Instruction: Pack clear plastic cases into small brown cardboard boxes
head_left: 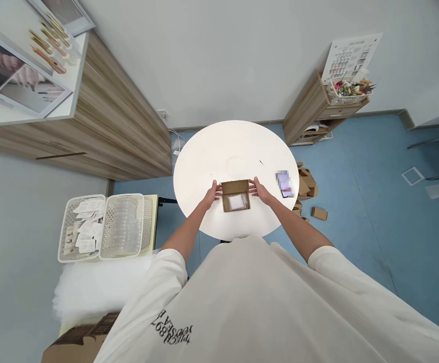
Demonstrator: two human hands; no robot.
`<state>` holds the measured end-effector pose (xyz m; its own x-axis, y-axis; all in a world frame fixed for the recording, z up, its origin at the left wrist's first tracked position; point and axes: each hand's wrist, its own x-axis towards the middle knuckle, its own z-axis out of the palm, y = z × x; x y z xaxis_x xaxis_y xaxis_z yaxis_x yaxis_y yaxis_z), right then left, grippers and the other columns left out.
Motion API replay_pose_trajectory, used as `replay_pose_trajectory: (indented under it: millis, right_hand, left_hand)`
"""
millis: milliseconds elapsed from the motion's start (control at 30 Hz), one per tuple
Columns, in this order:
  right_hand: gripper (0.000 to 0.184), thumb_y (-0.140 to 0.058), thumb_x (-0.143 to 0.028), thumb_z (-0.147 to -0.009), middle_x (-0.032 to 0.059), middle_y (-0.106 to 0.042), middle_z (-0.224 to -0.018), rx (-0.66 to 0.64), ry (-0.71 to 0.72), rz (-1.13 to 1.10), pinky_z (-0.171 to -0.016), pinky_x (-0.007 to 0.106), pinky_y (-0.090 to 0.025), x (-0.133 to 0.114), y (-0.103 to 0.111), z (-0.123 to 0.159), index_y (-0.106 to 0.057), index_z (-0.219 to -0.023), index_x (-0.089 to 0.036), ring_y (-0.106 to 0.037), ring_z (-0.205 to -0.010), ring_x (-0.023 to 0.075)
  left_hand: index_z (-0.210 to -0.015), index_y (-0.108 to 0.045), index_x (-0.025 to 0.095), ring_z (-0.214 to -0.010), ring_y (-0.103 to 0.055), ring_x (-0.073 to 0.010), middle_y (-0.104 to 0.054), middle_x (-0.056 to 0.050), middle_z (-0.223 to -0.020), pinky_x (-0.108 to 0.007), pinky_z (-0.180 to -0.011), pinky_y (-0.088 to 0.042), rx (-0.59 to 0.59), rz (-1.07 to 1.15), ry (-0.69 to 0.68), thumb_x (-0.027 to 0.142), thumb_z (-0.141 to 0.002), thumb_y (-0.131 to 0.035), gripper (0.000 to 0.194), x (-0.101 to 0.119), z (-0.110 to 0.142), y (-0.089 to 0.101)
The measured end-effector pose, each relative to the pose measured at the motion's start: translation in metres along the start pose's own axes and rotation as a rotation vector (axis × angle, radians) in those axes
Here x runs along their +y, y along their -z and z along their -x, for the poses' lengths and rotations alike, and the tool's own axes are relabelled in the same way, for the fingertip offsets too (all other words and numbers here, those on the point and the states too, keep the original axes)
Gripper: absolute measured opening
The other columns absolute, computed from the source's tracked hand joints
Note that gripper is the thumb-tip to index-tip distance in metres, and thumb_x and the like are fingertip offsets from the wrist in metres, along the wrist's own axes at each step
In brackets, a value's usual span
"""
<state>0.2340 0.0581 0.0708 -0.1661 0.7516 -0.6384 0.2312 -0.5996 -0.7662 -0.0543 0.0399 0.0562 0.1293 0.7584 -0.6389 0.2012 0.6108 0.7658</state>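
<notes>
A small brown cardboard box (pixel 235 187) stands on the white oval table (pixel 212 146) with its lid raised. Inside it lies a white packet (pixel 236 202), its exact kind too small to make out. My left hand (pixel 212 194) grips the box's left side near the lid, thumb pointing up. On the opposite side my right hand (pixel 260 191) holds the box by its right edge, fingers against the lid flap. Some fingertips are hidden by the cardboard. To the right of my right hand lies a phone (pixel 284 182), blurred by pixelation.
Cardboard boxes (pixel 307 184) lie on the floor right of the table, with one small box (pixel 319 213) apart. At left are white baskets (pixel 104 227) of cards and clear plastic containers, above white wrapping material (pixel 94 285). A wooden cabinet (pixel 128 101) and small shelf (pixel 306 108) line the wall.
</notes>
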Motion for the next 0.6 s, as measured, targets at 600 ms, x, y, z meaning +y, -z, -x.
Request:
replay_pose_trajectory:
  millis: [600]
  right_hand:
    - [0.048,-0.058,-0.04,-0.093,0.0115,-0.042,-0.155,0.082,0.343,0.705,-0.114,0.044,-0.038,0.074,-0.036,0.03,-0.058,-0.138,-0.023,-0.043,-0.139,0.028]
  left_hand:
    - [-0.124,-0.061,0.023,-0.131,-0.052,-0.0274,-0.055,-0.01,-0.137,-0.045,-0.109,-0.044,0.236,-0.612,-0.397,0.02,-0.086,-0.061,0.038,-0.078,0.023,-0.025]
